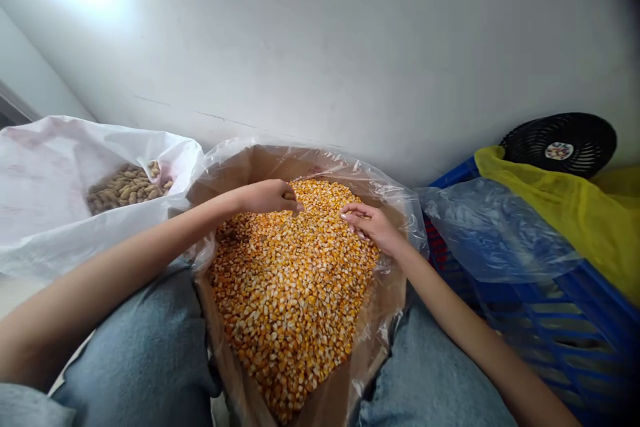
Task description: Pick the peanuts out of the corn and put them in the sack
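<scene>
Loose yellow and orange corn kernels (295, 287) fill a large bag between my knees. Its brown wall is lined with clear plastic (395, 213). Over the far left part of the corn, my left hand (270, 197) is closed, its fingers curled inward and pointing right. Facing it from the right side, my right hand (370, 223) is low at the surface of the kernels, with its fingers bent and drawn together. A small gap of corn lies between the two hands. Whatever either hand pinches is too small or hidden to make out.
On the left stands a white bag (40, 180) with unshelled peanuts (127, 185) inside. To the right, a blue plastic crate (560, 320) carries a clear plastic sheet (500, 227), yellow mesh (565, 213) and a round black fan (563, 143). A pale wall (320, 47) rises behind.
</scene>
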`<state>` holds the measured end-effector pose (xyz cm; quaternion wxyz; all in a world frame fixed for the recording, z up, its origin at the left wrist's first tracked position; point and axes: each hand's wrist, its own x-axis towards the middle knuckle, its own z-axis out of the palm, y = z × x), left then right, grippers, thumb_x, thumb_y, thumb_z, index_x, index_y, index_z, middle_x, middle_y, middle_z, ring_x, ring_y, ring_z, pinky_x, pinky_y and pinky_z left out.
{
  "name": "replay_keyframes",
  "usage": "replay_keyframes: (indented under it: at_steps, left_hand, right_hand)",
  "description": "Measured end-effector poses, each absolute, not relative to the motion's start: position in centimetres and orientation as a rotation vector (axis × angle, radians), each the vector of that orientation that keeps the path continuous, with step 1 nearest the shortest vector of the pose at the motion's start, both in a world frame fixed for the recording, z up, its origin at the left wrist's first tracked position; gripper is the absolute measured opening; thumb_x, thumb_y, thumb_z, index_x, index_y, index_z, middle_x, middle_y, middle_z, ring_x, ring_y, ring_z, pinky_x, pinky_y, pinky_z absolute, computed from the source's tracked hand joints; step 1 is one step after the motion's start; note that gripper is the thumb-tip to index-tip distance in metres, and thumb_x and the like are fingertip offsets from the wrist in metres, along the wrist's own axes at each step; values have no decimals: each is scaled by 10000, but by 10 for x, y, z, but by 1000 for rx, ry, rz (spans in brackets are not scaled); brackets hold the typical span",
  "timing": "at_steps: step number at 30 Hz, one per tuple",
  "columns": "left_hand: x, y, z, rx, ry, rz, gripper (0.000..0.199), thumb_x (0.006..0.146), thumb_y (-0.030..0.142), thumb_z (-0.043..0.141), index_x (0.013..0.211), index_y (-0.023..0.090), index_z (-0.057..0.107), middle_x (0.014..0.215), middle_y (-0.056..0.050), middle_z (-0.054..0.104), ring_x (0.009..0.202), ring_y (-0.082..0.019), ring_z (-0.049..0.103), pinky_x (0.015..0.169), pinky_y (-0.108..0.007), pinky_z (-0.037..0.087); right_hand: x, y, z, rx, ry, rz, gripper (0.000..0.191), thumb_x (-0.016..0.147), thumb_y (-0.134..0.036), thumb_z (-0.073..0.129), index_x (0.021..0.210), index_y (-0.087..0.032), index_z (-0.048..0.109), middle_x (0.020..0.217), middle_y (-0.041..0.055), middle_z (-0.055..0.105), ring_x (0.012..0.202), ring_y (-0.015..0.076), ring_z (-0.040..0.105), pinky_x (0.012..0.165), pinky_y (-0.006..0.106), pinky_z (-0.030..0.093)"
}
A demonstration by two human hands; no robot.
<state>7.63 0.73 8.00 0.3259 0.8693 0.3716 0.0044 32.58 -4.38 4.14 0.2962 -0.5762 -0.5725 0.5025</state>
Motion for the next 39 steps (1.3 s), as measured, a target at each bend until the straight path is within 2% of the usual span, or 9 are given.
replay_keyframes:
  at_steps: [8, 13, 16, 19, 24, 28, 31, 34, 39]
  left_hand:
    - [47, -28, 72, 2430, 1014, 19, 348, 746, 473, 387, 844, 185, 555, 755, -11, 600, 632, -120, 526, 539, -208, 349]
    - [-11, -26, 112, 2506, 1524, 362, 317, 792, 422, 325, 961, 216, 497, 902, -33, 585, 719, -134, 533, 610, -228, 369]
    - [-78, -14, 129, 2335, 1854, 232, 388, 775, 448, 328, 1001, 180, 494, 856, -64, 595, 704, -155, 532, 616, -245, 380]
    - [-133, -11, 131, 2458, 1857, 129, 463, 704, 478, 435, 1048, 171, 485, 1053, -92, 530, 932, -218, 472, 767, -307, 359]
    - [-141, -44, 136, 2482, 1950, 752, 375, 776, 430, 342, 1017, 184, 491, 1059, -59, 512, 991, -184, 433, 843, -305, 332]
    - [-119, -75, 144, 2433, 1824, 984, 304, 784, 386, 343, 963, 200, 504, 975, -42, 548, 915, -174, 481, 799, -288, 375]
    - [-109, -86, 139, 2549, 1547, 889, 249, 772, 339, 379, 939, 224, 523, 933, -31, 573, 913, -171, 491, 818, -292, 374]
    - [-99, -87, 128, 2590, 1338, 734, 242, 780, 307, 372, 950, 233, 528, 922, -34, 583, 891, -162, 506, 820, -303, 378]
    - [-65, -72, 118, 2610, 1124, 584, 291, 810, 289, 325, 1014, 198, 512, 934, -51, 582, 852, -136, 522, 785, -271, 389]
  right_hand:
    - [326, -42, 37, -1619, -1541, 1278, 329, 644, -429, 555, 860, -182, 522, 526, -44, 419, 393, 49, 343, 358, 175, 245]
    - [327, -40, 30, -1663, -1583, 1233, 343, 637, -448, 550, 861, -188, 531, 548, -21, 444, 400, 70, 353, 362, 200, 254]
    - [314, -33, 37, -1616, -1663, 1138, 344, 646, -462, 531, 857, -190, 531, 541, -22, 434, 406, 80, 355, 372, 211, 262]
    - [270, -17, 66, -1482, -1812, 984, 342, 681, -470, 490, 862, -182, 524, 550, -20, 434, 427, 80, 356, 398, 209, 280]
    - [131, 15, 145, -1101, -2231, 676, 371, 770, -462, 375, 979, -183, 499, 720, 33, 535, 593, 106, 469, 543, 224, 363]
    - [50, 24, 170, -1117, -2634, 333, 456, 762, -394, 414, 1186, -239, 344, 1111, 93, 446, 861, 201, 472, 673, 313, 379]
    - [55, 14, 150, -1154, -2786, 104, 328, 769, -335, 397, 1038, -174, 497, 1074, 111, 481, 941, 258, 440, 727, 360, 361]
    - [101, -3, 108, -1316, -2967, 185, 232, 769, -282, 391, 799, -165, 590, 852, 90, 587, 732, 203, 536, 629, 318, 393]
    - [154, -29, 40, -1517, -3148, 234, 224, 755, -265, 408, 840, -187, 600, 842, 94, 614, 775, 222, 560, 631, 314, 412]
